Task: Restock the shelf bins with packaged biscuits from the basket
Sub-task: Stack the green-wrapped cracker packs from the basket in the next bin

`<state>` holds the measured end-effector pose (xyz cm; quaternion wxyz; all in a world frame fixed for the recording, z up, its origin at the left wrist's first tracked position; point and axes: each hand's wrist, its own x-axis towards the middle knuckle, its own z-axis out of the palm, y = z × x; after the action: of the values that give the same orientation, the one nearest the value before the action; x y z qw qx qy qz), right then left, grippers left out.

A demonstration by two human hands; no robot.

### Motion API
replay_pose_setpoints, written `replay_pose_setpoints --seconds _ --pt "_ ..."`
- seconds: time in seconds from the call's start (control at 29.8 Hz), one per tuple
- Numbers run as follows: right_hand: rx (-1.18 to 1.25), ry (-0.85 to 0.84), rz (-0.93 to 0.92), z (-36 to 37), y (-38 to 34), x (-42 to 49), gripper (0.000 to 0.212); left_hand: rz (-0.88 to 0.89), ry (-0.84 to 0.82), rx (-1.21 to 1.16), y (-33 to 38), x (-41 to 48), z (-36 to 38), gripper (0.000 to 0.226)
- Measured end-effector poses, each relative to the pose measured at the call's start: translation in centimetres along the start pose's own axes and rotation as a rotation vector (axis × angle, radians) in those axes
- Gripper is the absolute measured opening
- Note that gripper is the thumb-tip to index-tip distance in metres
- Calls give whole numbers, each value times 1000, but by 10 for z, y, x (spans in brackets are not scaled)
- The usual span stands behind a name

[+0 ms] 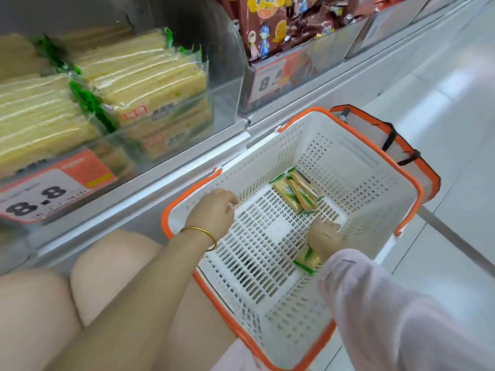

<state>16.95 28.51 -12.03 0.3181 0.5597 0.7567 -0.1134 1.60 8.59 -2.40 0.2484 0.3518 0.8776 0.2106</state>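
Observation:
A white basket (356, 167) with an orange rim stands on the floor by the shelf. Three small green-and-yellow biscuit packs (296, 194) lie at its far end. My right hand (325, 235) is down inside the basket and grips another biscuit pack (308, 259), which sticks out under the wrist. My left hand (214, 210), with a gold bangle on the wrist, hovers just inside the basket's left wall. Its fingers are loosely curled and nothing shows in them. The clear shelf bin (225, 84) above holds stacked packs of yellow biscuits (139, 76).
A second bin (316, 62) to the right holds brown snack packs. Red price tags (51, 188) reading 8.8 hang on the bin fronts. A grey shelf ledge (160, 180) runs between bins and basket. My knees (101, 266) are at lower left; a tiled floor (455, 103) lies right.

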Motion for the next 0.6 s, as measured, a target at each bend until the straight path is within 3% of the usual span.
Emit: replay_pose_setpoints --seconds 0.1,0.23,0.4,0.5,0.6 --pt "-254 4 -11 20 14 13 59 -14 14 -27 -2 6 2 34" --pt "-264 24 -67 20 11 20 44 -22 2 -52 2 12 8 33" --pt "129 -116 -226 -2 3 29 34 -65 -21 -139 4 13 11 28" --pt "668 -390 -448 -31 -5 1 40 -135 -94 -355 12 15 13 27" --pt "996 -625 -654 -49 -21 -34 17 -192 -283 -434 19 15 20 51"
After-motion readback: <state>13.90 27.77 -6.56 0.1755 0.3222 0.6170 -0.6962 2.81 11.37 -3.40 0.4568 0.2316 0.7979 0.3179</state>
